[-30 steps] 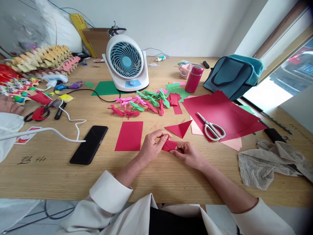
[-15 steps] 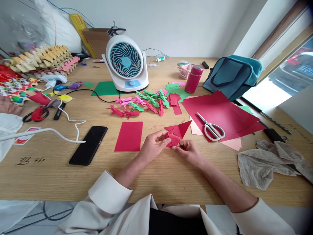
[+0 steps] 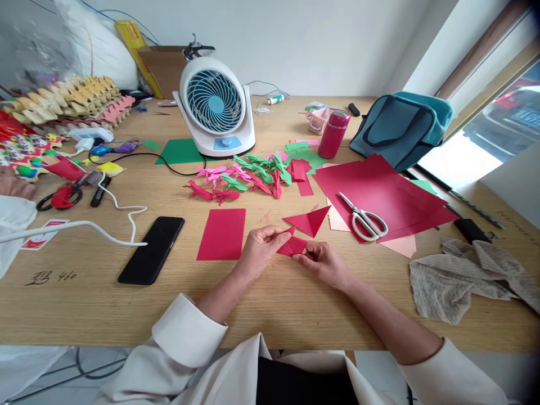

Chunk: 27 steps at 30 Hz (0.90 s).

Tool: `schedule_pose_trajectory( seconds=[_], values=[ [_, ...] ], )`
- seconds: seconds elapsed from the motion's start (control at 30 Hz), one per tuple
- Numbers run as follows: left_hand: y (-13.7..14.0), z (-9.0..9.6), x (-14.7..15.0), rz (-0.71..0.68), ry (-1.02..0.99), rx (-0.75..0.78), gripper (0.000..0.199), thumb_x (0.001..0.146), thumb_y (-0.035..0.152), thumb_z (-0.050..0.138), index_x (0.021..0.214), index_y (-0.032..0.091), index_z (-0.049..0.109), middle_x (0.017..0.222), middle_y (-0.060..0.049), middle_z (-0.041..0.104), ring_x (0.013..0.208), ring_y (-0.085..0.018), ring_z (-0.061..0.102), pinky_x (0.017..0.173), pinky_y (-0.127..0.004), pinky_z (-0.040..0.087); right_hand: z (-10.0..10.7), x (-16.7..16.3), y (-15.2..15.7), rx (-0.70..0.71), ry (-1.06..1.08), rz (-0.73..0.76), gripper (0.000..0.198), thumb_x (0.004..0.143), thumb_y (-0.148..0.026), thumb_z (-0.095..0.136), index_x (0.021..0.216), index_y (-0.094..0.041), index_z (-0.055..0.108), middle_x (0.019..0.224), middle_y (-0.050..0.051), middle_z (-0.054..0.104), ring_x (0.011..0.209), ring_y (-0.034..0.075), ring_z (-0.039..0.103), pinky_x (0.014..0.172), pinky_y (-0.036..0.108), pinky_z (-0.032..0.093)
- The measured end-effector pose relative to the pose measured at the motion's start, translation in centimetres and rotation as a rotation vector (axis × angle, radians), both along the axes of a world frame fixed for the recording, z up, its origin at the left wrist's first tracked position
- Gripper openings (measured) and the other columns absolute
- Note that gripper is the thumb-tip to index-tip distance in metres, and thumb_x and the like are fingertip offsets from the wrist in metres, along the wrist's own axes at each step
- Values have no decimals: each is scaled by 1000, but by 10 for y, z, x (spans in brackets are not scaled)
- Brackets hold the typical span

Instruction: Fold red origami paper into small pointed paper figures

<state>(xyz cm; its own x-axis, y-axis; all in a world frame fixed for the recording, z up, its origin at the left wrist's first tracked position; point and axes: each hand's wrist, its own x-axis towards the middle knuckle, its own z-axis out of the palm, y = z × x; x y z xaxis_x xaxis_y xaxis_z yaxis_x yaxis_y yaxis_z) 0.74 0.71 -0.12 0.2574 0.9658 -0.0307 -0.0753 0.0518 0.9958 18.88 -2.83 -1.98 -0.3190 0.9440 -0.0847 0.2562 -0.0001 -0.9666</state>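
Observation:
A small piece of folded red paper (image 3: 292, 246) is held just above the table between my two hands. My left hand (image 3: 262, 247) pinches its upper left side, thumb on top. My right hand (image 3: 321, 260) grips its lower right edge between thumb and fingers. Just beyond lies a red paper triangle (image 3: 311, 220), flat on the table. Left of my left hand rests a red paper rectangle (image 3: 221, 234). Several folded paper figures (image 3: 240, 179) in red, green and pink lie farther back.
White-handled scissors (image 3: 366, 219) lie on large red sheets (image 3: 392, 191) at the right. A fan (image 3: 216, 107), a red flask (image 3: 334, 134) and a teal bag (image 3: 399, 129) stand behind. A black phone (image 3: 152, 250) and a crumpled cloth (image 3: 447, 281) flank my arms. Another person's hand (image 3: 16, 183) shows far left.
The folded red paper has shifted slightly left and now looks flatter, with a point sticking up by my left thumb. It no longer overlaps the triangle in view.

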Motion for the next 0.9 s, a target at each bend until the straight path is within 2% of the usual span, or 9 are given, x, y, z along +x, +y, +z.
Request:
schedule_pose_trajectory(
  seconds=[0.13,0.27,0.43,0.9],
  values=[
    [0,-2,0,1,-8,-6,28,76,40,72,68,13,66,65,2,58,64,-10,47,63,-22,38,-2,1,0,21,-24,-16,41,83,-43,67,62,-18,43,57,-6,32,52,7,27,47,23,20],
    [0,-3,1,27,0,-18,31,75,41,73,63,14,62,61,3,53,61,-8,43,59,-21,35,-1,2,0,-28,13,32,42,84,-45,66,63,-18,42,57,-6,33,52,7,26,47,23,20],
    [0,-2,2,37,-61,-91,33,71,43,76,64,13,64,62,3,57,60,-8,45,59,-21,37,-1,3,1,-56,55,67,40,86,-48,64,67,-17,45,60,-5,35,54,7,28,49,23,21],
    [3,-2,1,74,-99,-142,35,67,44,80,63,13,64,61,4,58,59,-8,47,60,-21,38,5,2,1,-96,82,68,41,84,-49,63,65,-17,47,60,-5,37,54,8,31,49,23,23]
  ],
)
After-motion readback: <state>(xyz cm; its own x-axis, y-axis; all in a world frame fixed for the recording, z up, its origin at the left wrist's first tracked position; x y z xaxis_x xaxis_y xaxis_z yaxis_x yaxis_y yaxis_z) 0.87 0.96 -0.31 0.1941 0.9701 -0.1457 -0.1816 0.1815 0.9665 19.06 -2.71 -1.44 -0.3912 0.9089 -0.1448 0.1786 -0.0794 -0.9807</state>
